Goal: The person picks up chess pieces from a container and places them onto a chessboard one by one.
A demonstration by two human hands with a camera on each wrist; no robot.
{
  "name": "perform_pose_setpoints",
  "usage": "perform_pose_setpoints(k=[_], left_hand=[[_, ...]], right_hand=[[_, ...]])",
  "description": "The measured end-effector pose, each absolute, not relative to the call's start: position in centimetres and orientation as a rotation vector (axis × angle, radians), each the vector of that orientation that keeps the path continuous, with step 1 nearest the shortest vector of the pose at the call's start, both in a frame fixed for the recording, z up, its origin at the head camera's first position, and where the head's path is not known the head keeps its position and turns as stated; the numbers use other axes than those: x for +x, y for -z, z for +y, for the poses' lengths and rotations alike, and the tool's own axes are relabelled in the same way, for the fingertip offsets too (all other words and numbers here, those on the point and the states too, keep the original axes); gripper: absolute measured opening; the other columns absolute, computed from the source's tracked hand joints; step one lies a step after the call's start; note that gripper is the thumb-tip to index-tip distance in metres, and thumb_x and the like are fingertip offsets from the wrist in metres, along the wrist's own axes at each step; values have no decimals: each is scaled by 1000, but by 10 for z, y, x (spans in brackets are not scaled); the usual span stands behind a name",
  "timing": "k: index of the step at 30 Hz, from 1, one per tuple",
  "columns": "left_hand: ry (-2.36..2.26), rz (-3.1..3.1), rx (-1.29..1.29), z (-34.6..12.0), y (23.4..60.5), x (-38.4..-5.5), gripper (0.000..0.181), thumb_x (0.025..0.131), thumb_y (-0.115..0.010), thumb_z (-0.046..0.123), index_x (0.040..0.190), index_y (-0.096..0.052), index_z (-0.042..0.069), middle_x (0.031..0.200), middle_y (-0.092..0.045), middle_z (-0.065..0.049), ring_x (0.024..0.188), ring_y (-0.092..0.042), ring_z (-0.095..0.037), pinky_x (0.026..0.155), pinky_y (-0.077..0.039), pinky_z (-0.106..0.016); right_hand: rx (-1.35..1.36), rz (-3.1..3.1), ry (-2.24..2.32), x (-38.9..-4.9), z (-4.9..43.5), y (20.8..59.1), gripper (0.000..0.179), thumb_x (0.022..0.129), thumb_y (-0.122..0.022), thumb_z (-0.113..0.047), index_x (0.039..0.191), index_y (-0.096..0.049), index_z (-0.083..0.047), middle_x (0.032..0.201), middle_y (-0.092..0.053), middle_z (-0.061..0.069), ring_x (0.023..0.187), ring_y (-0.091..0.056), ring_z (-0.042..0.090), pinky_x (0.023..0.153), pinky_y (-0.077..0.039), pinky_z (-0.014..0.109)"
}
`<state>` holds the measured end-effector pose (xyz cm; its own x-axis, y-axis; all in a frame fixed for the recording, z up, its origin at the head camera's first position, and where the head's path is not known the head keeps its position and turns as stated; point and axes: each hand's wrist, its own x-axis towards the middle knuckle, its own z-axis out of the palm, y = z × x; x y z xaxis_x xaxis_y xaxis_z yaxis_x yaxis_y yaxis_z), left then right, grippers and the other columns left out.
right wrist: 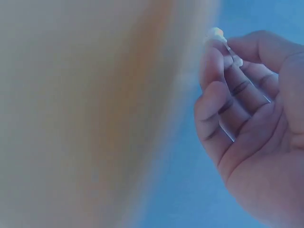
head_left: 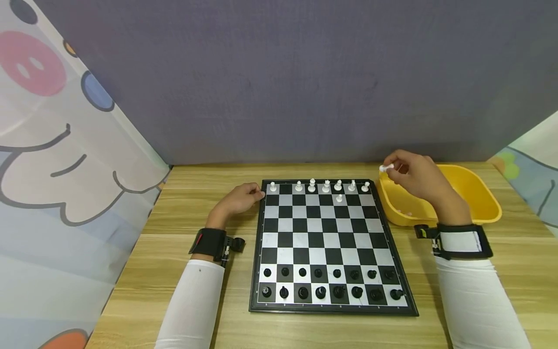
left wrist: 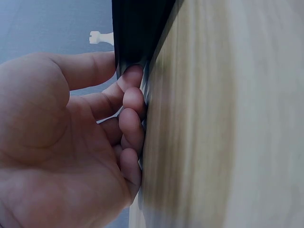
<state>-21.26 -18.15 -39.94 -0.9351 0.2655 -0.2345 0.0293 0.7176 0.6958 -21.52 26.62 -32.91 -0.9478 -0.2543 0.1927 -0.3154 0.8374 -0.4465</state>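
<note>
Right hand [head_left: 417, 177] pinches a white piece [head_left: 385, 167] at the yellow bin [head_left: 481, 194]'s far-left corner, left hand [head_left: 237, 199] pinches the board [head_left: 322, 225]'s left edge — looks like mid-setup, so next probably wants a careful carry left.

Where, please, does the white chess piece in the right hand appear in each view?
Head: white chess piece, right of centre, by the upper-left corner of the yellow bin.
Left wrist: not in it.
Right wrist: upper right.
Landmark shared by head and right wrist: right hand.
</note>
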Motion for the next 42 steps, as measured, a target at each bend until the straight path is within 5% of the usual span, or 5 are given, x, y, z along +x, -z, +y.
perform_pose_setpoints(k=[19,31,38,42], left_hand=[[-1039,2600,260,-177,401,-216,27,108,-50,36,94,-56,13,82,-51,-1,77,-49,-20,70,-40,-33],[-1059,2592,240,-178,402,-213,27,108,-49,34,94,-55,12,81,-47,-1,74,-46,-20,69,-39,-33],[-1063,2599,235,-179,404,-214,26,108,-49,32,93,-56,12,81,-47,-1,74,-46,-20,68,-39,-33],[-1060,2607,244,-178,404,-214,26,108,-50,32,94,-58,13,81,-49,-2,75,-48,-20,69,-40,-33]], right_hand=[[737,-2926,-680,-190,186,303,23,99,-67,-15,121,-68,-8,93,-73,6,79,-64,20,68,-50,36],[997,-2962,-474,-202,113,304,22,96,-72,-22,116,-72,-12,97,-77,1,75,-66,14,67,-53,34],[1086,-2967,-455,-220,81,319,24,97,-71,-23,115,-72,-9,84,-67,-2,74,-60,14,67,-50,33],[1081,-2980,-436,-230,72,330,23,96,-72,-23,114,-73,-8,94,-66,1,77,-58,15,67,-48,32]])
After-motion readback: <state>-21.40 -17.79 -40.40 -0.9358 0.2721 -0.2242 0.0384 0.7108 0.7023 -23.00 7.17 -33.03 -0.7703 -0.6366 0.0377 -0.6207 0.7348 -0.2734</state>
